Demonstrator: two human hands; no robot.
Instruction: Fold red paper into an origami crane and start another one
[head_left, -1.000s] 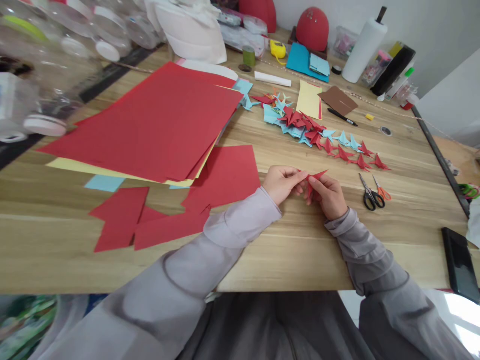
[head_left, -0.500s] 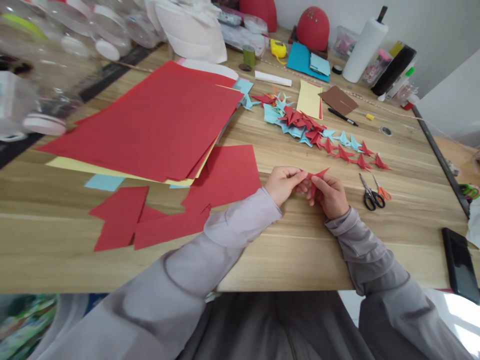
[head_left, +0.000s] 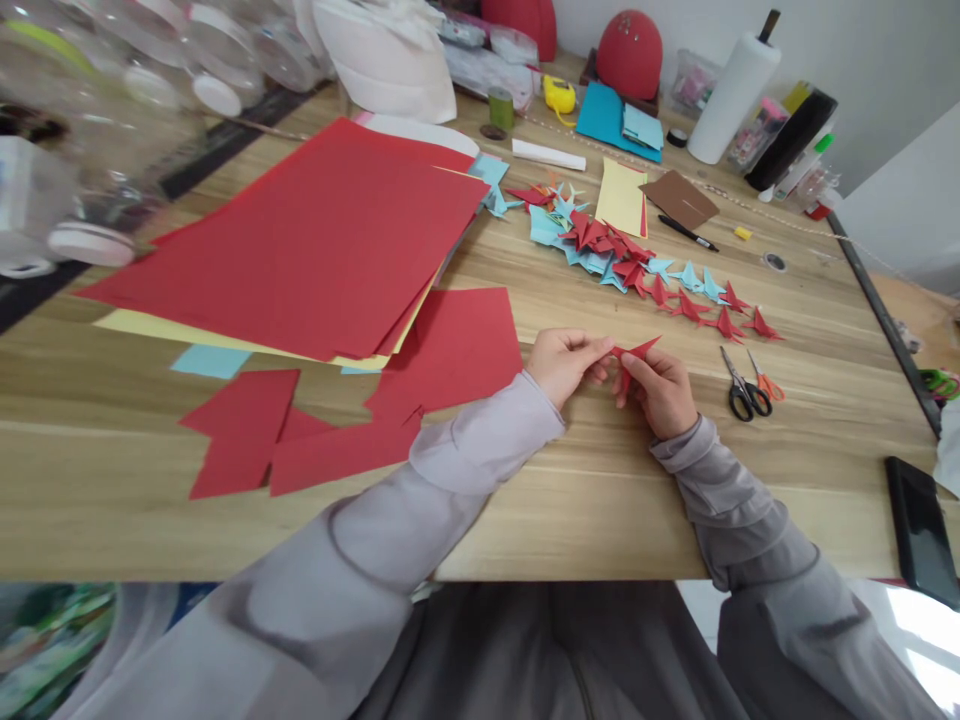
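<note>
Between my two hands is a small red origami crane, its pointed ends sticking out past the fingers. My left hand pinches its left tip between thumb and forefinger. At its middle, my right hand grips the folded paper, thumb on top; the curled fingers hide part of it. Beyond the hands lie finished red cranes and light blue cranes in rows and a heap. Black-handled scissors and small orange scissors rest to the right of my right hand.
Large red paper sheets are stacked at the left, with cut red pieces in front. A black pen, yellow paper and a tape measure lie farther back. A phone sits at the right edge.
My left fingers have shifted very slightly on the crane's left tip. Both hands otherwise keep their places, and the camera view has moved a little.
</note>
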